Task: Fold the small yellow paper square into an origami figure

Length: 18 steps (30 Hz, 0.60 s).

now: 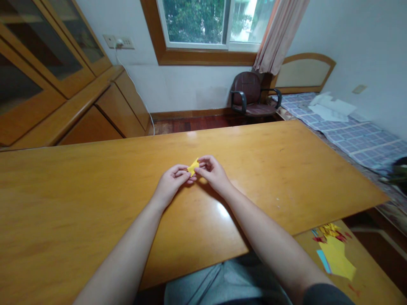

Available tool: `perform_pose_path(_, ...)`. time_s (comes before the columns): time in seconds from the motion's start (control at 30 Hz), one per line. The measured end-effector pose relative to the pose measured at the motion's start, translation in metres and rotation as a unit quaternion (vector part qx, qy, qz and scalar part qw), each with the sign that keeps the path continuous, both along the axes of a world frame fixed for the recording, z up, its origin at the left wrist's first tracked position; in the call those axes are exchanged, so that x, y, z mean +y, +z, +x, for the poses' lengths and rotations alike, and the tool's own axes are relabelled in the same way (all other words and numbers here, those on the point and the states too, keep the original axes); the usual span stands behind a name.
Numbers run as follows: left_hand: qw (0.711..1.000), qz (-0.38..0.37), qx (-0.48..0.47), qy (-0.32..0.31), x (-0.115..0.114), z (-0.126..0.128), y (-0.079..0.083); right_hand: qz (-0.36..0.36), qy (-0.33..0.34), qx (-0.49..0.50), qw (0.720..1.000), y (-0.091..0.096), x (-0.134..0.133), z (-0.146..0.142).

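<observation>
A small folded piece of yellow paper [193, 167] is held between my two hands, just above the wooden table. My left hand [173, 182] pinches its lower left side between thumb and fingers. From the right, my right hand [213, 171] grips the other side, its thumb pressed against the paper's face. Pointed corners stick out at the paper's top and bottom. Fingers cover part of the paper, so its full shape is hidden.
The wooden table [95, 203] spreads under both forearms. On a lower surface at the right lie yellow paper sheets [338, 258], a blue sheet [323, 260] and several small yellow and red pieces [330, 231]. Beyond are an office chair [248, 91], a bed [359, 131] and a cabinet [121, 101].
</observation>
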<state>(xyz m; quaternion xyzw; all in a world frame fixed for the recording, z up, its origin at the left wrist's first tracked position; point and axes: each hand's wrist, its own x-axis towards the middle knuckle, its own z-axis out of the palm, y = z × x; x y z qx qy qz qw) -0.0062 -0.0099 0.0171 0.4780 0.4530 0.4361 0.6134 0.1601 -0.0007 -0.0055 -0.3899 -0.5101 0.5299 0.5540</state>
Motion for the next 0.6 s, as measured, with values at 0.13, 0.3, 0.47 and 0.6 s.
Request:
perform_pose_path(0.13, 1.000, 0.000, -0.001, 0.002, 0.0004, 0.0003, 0.0005, -0.004, 0.000, 0.005, 1.000, -0.0006, 0.0001, -0.0003)
perform_pose_path(0.3, 1.000, -0.001, -0.005, -0.002, 0.0009, -0.0003, 0.0006, -0.001, 0.003, 0.007, 1.000, 0.0009, -0.0009, -0.0004)
perform_pose_path(0.47, 1.000, 0.004, 0.011, -0.006, 0.0020, -0.0005, -0.0015, 0.000, 0.005, -0.006, 1.000, 0.0017, -0.0005, -0.0010)
perform_pose_path(0.6, 1.000, 0.007, 0.014, -0.004, 0.0026, -0.0007, -0.0033, -0.001, 0.006, -0.008, 1.000, 0.0026, -0.0005, -0.0015)
